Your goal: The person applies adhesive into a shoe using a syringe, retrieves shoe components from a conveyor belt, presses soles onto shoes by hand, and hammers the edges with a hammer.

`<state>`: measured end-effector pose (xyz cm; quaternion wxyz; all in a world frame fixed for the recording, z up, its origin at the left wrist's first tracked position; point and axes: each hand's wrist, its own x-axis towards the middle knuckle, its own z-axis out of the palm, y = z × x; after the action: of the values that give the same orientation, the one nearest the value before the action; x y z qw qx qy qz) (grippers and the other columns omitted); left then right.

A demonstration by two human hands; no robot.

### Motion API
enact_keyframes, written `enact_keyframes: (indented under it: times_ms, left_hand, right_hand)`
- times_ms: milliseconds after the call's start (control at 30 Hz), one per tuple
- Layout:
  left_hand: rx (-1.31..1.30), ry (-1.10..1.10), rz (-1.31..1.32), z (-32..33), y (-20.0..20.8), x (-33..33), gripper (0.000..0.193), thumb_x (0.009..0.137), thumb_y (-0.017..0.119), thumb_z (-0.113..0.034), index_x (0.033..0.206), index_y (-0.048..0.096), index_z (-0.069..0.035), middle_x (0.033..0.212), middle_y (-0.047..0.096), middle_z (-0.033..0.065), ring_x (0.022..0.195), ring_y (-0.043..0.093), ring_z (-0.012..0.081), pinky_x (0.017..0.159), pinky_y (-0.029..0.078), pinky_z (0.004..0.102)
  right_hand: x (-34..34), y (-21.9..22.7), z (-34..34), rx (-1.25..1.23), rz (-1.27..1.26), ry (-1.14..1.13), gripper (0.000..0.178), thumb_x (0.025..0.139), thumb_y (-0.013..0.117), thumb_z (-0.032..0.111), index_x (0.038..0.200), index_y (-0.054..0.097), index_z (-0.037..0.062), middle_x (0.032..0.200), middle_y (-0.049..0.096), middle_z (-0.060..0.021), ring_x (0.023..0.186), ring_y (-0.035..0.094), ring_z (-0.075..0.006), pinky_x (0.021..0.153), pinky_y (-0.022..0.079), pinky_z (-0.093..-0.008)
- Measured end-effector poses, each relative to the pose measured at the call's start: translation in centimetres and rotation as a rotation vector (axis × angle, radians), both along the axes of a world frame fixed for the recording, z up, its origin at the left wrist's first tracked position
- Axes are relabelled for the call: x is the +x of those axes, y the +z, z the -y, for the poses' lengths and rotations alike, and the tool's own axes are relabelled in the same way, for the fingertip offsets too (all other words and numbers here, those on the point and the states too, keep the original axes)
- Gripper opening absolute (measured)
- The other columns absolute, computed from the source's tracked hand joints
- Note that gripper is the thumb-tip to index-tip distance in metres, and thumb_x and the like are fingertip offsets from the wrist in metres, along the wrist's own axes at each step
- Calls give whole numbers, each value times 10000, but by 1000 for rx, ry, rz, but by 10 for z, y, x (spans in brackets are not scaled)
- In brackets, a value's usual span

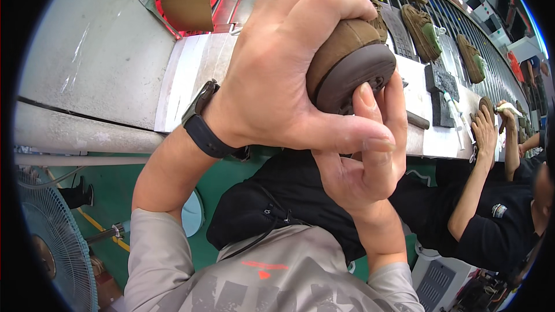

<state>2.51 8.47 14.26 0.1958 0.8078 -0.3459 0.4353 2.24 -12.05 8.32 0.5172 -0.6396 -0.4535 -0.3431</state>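
Note:
A brown shoe (346, 40) with a dark brown sole (355, 78) is held up in front of me, one rounded end of the sole facing me. My left hand (277, 75), wearing a black watch, is closed around the upper from the left, its fingers curled over the top and its thumb stretched out below the sole. From beneath, my right hand (367, 179) is closed against the shoe. One fingertip of it presses the sole's face near a small rough or indented spot, and another finger lies along the right edge. The far part of the shoe is hidden behind my left hand.
Beyond the worktable (416, 136), a roller conveyor carries several brown-green shoes (422, 32). A dark block (442, 95) and a syringe-like tube (454, 110) lie right of me. A co-worker's hands (484, 133) handle a shoe farther right. A fan (58, 242) stands at lower left.

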Motion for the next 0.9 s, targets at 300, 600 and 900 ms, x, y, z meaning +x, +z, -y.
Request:
enact_keyframes:
  times_ms: [300,600,900]
  left_hand:
    - [-62,146,-20,15,5,-15,834,955,645,-709,1282,639,57,1280,640,253,1137,642,343,977,526,417]
    - [-101,61,-224,19,24,-62,520,934,728,-314,1287,651,61,1214,695,240,1091,630,349,1009,488,448]
    - [-186,168,-331,13,18,-109,415,939,721,-278,1230,621,2,1217,694,201,1180,622,342,1162,423,570]
  right_hand:
    - [-1,-3,-1,-5,-4,-36,569,794,880,-26,1333,705,28,1423,513,-455,1309,600,-560,1046,583,-519]
    - [-11,3,11,75,-129,178,702,757,882,20,1397,595,19,1404,583,-358,1222,659,-453,1013,573,-485]
    - [-6,31,1,106,-408,479,333,816,868,-55,1113,724,-13,1049,689,-156,922,698,-225,758,588,-305]
